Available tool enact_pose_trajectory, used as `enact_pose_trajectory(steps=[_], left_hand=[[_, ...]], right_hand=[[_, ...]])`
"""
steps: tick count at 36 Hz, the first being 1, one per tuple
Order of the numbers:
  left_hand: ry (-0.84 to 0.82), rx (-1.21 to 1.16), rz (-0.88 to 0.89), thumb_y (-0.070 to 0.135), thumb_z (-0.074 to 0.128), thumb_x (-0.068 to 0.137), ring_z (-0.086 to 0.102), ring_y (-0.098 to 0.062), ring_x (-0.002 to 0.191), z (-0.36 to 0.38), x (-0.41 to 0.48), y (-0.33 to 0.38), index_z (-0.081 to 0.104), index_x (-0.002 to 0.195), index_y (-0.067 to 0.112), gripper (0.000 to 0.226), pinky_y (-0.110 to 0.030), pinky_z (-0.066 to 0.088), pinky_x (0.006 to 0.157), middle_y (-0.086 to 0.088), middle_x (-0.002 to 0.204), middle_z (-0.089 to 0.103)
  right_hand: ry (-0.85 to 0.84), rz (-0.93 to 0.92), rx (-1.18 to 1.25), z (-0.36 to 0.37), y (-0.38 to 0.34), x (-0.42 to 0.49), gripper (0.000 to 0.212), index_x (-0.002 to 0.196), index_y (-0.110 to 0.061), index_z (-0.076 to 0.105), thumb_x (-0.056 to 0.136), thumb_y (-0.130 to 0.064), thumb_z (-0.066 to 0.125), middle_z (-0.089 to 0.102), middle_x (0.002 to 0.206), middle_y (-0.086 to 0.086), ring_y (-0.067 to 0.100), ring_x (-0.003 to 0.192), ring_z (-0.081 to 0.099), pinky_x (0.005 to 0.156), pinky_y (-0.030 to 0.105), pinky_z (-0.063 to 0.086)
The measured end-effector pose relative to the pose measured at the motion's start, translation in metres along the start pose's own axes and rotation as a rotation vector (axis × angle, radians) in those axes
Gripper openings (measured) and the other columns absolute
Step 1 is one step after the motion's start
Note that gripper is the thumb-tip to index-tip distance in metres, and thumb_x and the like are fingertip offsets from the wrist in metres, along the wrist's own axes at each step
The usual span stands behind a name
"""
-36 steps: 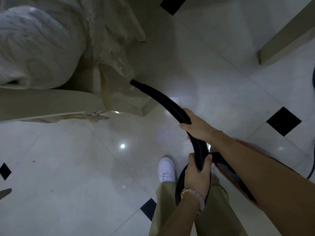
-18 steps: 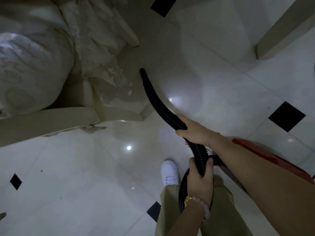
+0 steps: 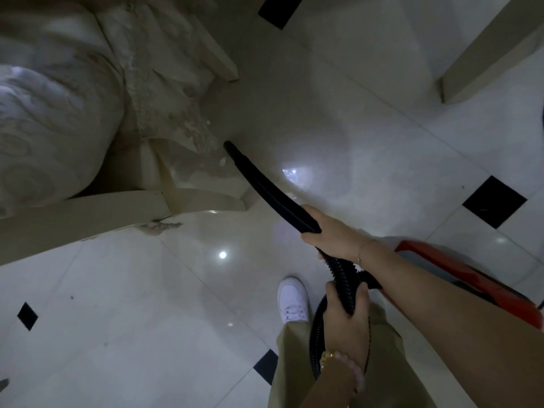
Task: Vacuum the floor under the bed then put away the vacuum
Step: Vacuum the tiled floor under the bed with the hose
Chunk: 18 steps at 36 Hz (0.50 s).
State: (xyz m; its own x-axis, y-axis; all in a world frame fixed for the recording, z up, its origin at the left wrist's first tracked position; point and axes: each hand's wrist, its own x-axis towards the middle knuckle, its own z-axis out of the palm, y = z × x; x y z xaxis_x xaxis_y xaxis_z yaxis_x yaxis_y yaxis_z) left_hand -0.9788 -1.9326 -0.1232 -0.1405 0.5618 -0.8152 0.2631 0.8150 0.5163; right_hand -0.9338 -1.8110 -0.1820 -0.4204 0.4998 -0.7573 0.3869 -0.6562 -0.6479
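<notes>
A black ribbed vacuum hose (image 3: 265,184) runs from my hands up and left, its nozzle tip resting on the floor beside the carved cream bed frame (image 3: 123,207). My right hand (image 3: 332,231) grips the hose further forward. My left hand (image 3: 347,313), wearing a bead bracelet, grips it lower, near my leg. The red vacuum body (image 3: 459,269) sits on the floor at the right, partly hidden behind my right forearm. A pale quilt (image 3: 50,119) bulges over the bed at the upper left.
The floor is glossy white tile with small black diamond insets (image 3: 494,201). A cream furniture edge (image 3: 488,60) stands at the upper right. My white shoe (image 3: 293,300) and khaki trouser leg are at the bottom centre.
The nozzle tip came out from under the bed corner, swung up onto open floor, then settled back lower beside the frame. Both hands kept their grip on the hose.
</notes>
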Motion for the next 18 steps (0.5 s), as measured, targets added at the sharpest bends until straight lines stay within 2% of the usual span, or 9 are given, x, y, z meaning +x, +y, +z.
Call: enact_pose_trajectory(steps=[3,5,7,8,11,15,18], left_hand=[[0.048,-0.032,-0.024,0.038,0.053,0.092,0.055,0.007,0.068,-0.001,0.011,0.0,0.049,0.092,0.031,0.008,-0.011,0.043,0.065,0.014,0.08,0.059],[0.09,-0.091,-0.039,0.038,0.054,0.092,0.063,-0.005,0.076,-0.004,0.02,0.004,0.055,0.093,0.023,0.015,-0.018,0.048,0.069,0.007,0.078,0.064],[0.125,-0.116,-0.019,0.037,0.054,0.093,0.065,-0.016,0.075,-0.01,0.033,0.01,0.057,0.091,0.019,0.018,-0.015,0.048,0.063,0.002,0.074,0.063],[0.141,-0.119,-0.013,0.037,0.053,0.093,0.063,-0.016,0.071,-0.014,0.039,0.014,0.058,0.092,0.016,0.022,-0.013,0.047,0.06,0.002,0.073,0.063],[0.111,-0.21,-0.016,0.039,0.052,0.093,0.06,-0.013,0.065,-0.023,0.057,0.025,0.058,0.096,0.009,0.031,-0.022,0.048,0.06,-0.004,0.072,0.061],[0.116,-0.202,-0.003,0.028,0.049,0.096,0.049,0.001,0.039,-0.032,0.075,0.036,0.052,0.086,0.005,0.025,-0.011,0.038,0.042,-0.001,0.059,0.052],[0.082,-0.199,-0.03,0.028,0.05,0.095,0.049,0.0,0.04,-0.037,0.079,0.039,0.054,0.086,0.007,0.024,-0.013,0.04,0.042,0.0,0.058,0.053]], right_hand=[[0.007,-0.006,-0.02,-0.001,-0.005,0.009,0.056,0.142,-0.034,0.028,0.093,-0.014,0.047,0.052,0.08,-0.001,0.018,0.058,0.052,0.054,0.027,0.048],[0.007,-0.005,-0.032,-0.002,-0.011,0.02,0.058,0.144,-0.034,0.026,0.093,-0.014,0.047,0.054,0.083,0.001,0.021,0.061,0.054,0.06,0.031,0.05],[0.008,-0.011,-0.043,-0.004,-0.018,0.035,0.058,0.144,-0.031,0.026,0.093,-0.014,0.047,0.053,0.083,0.001,0.021,0.062,0.054,0.061,0.032,0.049],[0.012,-0.018,-0.05,-0.005,-0.022,0.043,0.058,0.145,-0.03,0.026,0.093,-0.015,0.047,0.053,0.082,0.001,0.02,0.061,0.054,0.061,0.031,0.048],[0.051,-0.06,-0.091,-0.007,-0.037,0.065,0.059,0.147,-0.026,0.026,0.093,-0.017,0.048,0.054,0.095,0.004,0.014,0.064,0.051,0.062,0.027,0.043],[0.13,-0.108,-0.153,-0.006,-0.049,0.085,0.058,0.147,-0.021,0.028,0.094,-0.016,0.049,0.053,0.103,0.007,0.017,0.07,0.049,0.054,0.022,0.035],[0.193,-0.083,-0.215,-0.006,-0.046,0.089,0.059,0.148,-0.019,0.023,0.094,-0.018,0.048,0.06,0.115,0.015,0.023,0.081,0.054,0.057,0.025,0.041]])
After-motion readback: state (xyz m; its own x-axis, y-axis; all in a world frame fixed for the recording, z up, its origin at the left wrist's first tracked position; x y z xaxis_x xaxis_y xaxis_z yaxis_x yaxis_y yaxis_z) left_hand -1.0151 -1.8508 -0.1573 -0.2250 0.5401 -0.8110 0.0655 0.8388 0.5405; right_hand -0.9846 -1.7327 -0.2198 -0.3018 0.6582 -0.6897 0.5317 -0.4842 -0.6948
